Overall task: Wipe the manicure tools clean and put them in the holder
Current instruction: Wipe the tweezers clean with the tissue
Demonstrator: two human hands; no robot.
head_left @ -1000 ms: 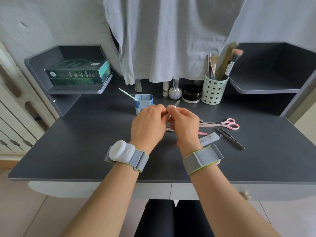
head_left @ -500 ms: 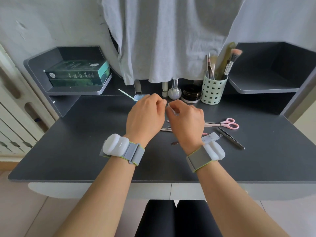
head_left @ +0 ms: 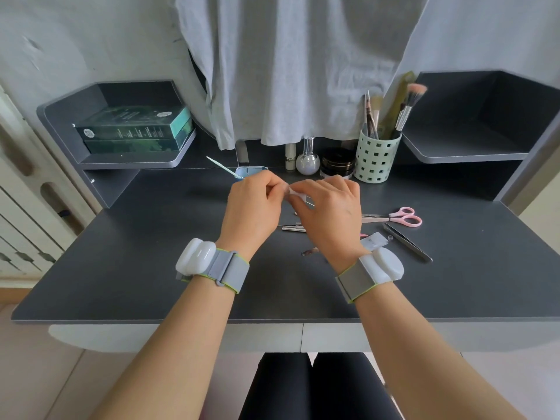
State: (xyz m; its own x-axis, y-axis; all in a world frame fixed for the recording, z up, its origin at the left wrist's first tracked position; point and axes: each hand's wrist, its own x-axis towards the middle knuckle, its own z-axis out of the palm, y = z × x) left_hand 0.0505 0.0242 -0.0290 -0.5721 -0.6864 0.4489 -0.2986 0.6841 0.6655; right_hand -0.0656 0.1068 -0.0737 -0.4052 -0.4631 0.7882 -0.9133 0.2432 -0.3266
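My left hand [head_left: 253, 213] and right hand [head_left: 331, 215] meet above the desk [head_left: 151, 253], both pinching a white wipe [head_left: 294, 192]. A thin tool [head_left: 308, 202] pokes from my right fingers; the holder [head_left: 251, 171] sits just behind.

Dark grey desk [head_left: 121, 268], raised corner shelf each side. Left shelf [head_left: 130, 162], far left of the left hand [head_left: 253, 207]: two green boxes [head_left: 136, 131] stacked. On the desktop just beyond the left hand: blue holder [head_left: 251, 171], partly hidden. Beyond the right hand [head_left: 328, 213]: small bottles, round flask [head_left: 307, 159], dark jar [head_left: 338, 165], green perforated cup [head_left: 375, 159] of brushes. Right of the right hand: pink scissors [head_left: 403, 216], tweezers [head_left: 407, 247]. Under the hands: metal tools, mostly hidden.
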